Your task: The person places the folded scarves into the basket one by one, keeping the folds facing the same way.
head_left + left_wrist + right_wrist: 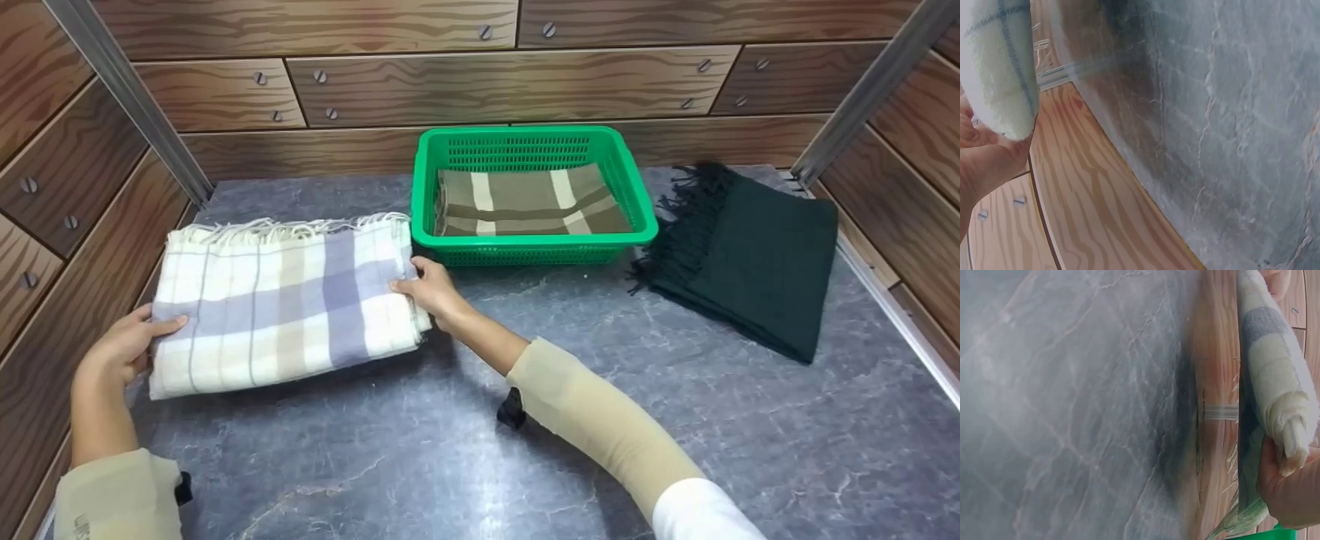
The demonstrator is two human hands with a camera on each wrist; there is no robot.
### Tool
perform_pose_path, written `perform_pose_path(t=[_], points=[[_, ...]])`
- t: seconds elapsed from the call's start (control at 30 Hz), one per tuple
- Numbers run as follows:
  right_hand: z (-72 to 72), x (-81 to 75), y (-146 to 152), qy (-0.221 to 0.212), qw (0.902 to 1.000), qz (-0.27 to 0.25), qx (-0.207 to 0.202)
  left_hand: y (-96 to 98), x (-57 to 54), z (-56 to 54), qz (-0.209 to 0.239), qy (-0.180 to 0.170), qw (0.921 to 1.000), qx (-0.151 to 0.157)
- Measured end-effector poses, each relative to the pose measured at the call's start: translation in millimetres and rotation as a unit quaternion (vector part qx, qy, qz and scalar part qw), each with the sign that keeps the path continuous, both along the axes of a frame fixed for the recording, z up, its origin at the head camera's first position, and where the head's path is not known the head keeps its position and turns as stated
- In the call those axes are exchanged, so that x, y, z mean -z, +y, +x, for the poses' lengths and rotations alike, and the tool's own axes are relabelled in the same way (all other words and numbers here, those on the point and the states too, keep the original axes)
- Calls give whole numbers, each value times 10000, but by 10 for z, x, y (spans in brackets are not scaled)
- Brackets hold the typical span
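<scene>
A folded white shawl [289,300] with lavender and beige plaid bands and a fringe along its far edge is held between both hands. My left hand [124,345] grips its left edge, thumb on top. At the right edge my right hand [435,292] pinches the folded layers, thumb on top. In the right wrist view the rolled side of the shawl [1278,371] shows, raised off the tabletop. The left wrist view shows the shawl's rounded corner [1002,79] above the left hand [994,163], whose fingers are partly hidden.
Right of the shawl stands a green plastic basket [536,240] with a folded brown and cream striped cloth [525,199] inside. A dark green fringed shawl [765,262] lies folded at the right. Wood-patterned walls [510,86] bound the grey marbled tabletop [420,450].
</scene>
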State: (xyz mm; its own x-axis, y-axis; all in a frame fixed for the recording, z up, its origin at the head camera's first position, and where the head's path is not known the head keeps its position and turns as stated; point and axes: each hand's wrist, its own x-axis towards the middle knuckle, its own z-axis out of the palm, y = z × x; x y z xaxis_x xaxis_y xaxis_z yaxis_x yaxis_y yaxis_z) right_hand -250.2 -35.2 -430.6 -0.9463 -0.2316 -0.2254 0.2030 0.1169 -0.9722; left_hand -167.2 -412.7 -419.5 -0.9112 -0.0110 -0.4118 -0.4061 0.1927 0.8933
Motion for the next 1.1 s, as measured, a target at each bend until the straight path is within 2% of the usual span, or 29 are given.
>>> perform_pose_path(t=[0.37,0.67,0.83,1.1], points=[[-6,-135,-6,52,9996,-253,-125,-38,-131,51,440,136,9986,-253],[28,-289,54,369,9979,-468,-256,-13,-255,58,847,375,9952,-304],[9,-350,100,376,9974,-476,-392,3,-325,53,1088,465,9924,-334],[-21,-436,169,143,9979,-450,-439,51,-469,53,895,711,9927,-387]])
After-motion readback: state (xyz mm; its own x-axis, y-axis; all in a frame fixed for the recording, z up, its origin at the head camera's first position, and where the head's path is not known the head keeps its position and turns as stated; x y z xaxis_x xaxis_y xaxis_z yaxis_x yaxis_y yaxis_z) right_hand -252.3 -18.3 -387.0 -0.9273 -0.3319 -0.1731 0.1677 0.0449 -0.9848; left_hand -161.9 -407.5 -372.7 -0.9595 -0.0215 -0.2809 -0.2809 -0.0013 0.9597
